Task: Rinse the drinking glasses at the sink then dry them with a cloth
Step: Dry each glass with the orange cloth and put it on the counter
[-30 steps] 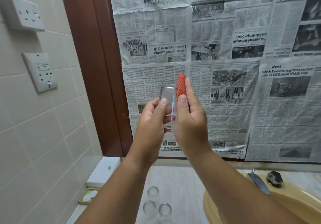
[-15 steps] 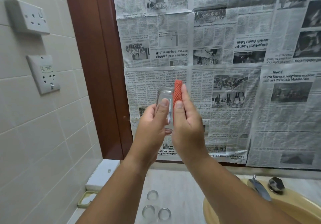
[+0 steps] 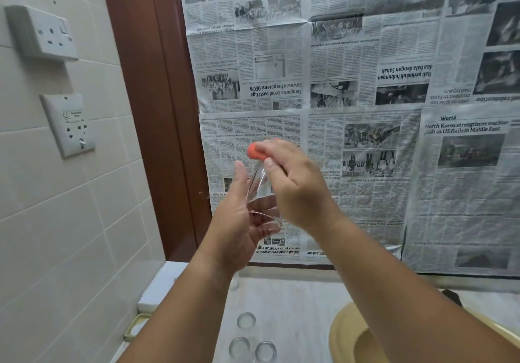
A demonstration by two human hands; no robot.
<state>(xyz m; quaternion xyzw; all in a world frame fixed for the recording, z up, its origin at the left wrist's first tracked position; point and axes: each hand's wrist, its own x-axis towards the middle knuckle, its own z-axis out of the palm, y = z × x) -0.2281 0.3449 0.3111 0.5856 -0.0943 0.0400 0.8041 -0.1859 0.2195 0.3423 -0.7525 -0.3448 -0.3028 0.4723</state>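
- Cupping the drinking glass (image 3: 263, 208) in the left hand (image 3: 236, 230), fingers curled round its lower wall, tilted, raised well above the worktop (image 3: 295, 303).
- Pinching the orange cloth (image 3: 254, 150) in the right hand (image 3: 301, 191), fingers clenched on it at the glass's upper end.
- Judging by looks: light, rigid, slippery if wet, breakable; safest held round the wall, never by the thin rim.
- Leaving three more glasses (image 3: 246, 320) standing on the worktop, just left of the sink (image 3: 337, 331).

Four drinking glasses (image 3: 263, 193): three on the counter (image 3: 295, 306) left of the sink (image 3: 342, 331), one held. Two wall sockets (image 3: 42, 33). One orange cloth (image 3: 254, 150).
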